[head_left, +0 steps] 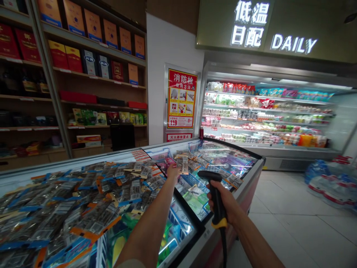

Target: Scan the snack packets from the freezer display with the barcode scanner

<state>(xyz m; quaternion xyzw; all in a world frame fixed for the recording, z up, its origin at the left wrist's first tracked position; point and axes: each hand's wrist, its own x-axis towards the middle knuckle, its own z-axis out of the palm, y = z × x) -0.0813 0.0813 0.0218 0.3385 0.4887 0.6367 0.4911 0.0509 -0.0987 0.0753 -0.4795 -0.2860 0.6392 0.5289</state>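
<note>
- The black scanner (pixel 218 201) is held in the right hand (pixel 227 201); its grip is wrapped by the bent fingers, its head is pointed toward the left hand (pixel 173 171), and a black cord is hung from its yellow end.
- The left hand is stretched out over the freezer (pixel 205 234); its fingers are partly hidden, so how far they are opened cannot be told; a small clear packet (pixel 182 164) with a label is seen right beside them, but whether it is gripped cannot be told.
- The freezer is topped with glass; a big heap of packets (pixel 80 197) with blue and orange ends is spread over the left part, and more are scattered over the right part.
- Under the glass, a blue basket (pixel 192 180) is seen; green bags (pixel 195 199) are kept near it; more green and yellow packs are seen below the left arm.
- The lit fridge (pixel 237 149) is filled with rows of small cups, bags and bottles; bright bags are set along the top.
- The wooden shelves (pixel 83 29) are stacked with orange, red, yellow and dark boxes; green bags (pixel 90 116) are stood lower down.
- Big water bottles (pixel 334 186) are grouped on the floor at the far right.
</note>
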